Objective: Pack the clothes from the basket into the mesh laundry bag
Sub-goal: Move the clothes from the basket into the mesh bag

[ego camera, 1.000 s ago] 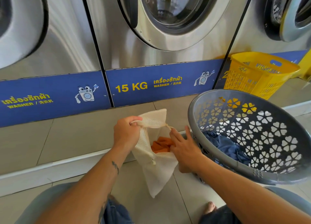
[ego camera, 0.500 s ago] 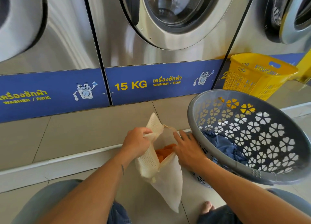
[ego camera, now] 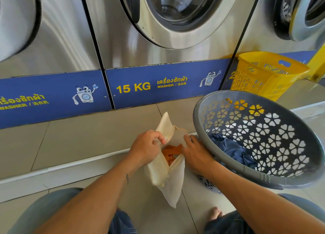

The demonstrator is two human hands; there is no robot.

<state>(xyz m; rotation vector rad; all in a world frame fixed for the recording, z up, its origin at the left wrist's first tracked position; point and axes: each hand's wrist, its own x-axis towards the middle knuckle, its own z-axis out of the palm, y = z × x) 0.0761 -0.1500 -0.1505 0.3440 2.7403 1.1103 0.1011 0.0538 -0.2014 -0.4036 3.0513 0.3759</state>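
Observation:
A cream mesh laundry bag [ego camera: 167,174] hangs between my hands above the tiled floor, its mouth held apart. My left hand [ego camera: 146,146] pinches the near-left rim of the bag. My right hand [ego camera: 196,153] grips the right rim, fingers reaching into the mouth. An orange garment [ego camera: 169,152] sits inside the bag, partly hidden by the mesh. To the right stands a tilted grey basket [ego camera: 246,170] with flower-shaped holes. A blue garment [ego camera: 232,150] lies at its bottom.
Steel washing machines [ego camera: 158,40] with a blue "15 KG" panel stand just ahead on a raised tiled step [ego camera: 79,137]. A yellow basket [ego camera: 267,75] rests on that step at the right. My knees and a bare foot [ego camera: 215,213] are at the bottom edge.
My left hand has dropped and moved right with the bag rim. The bag's top flap now sticks upward, and the mouth is narrower. My right hand stays at the right rim.

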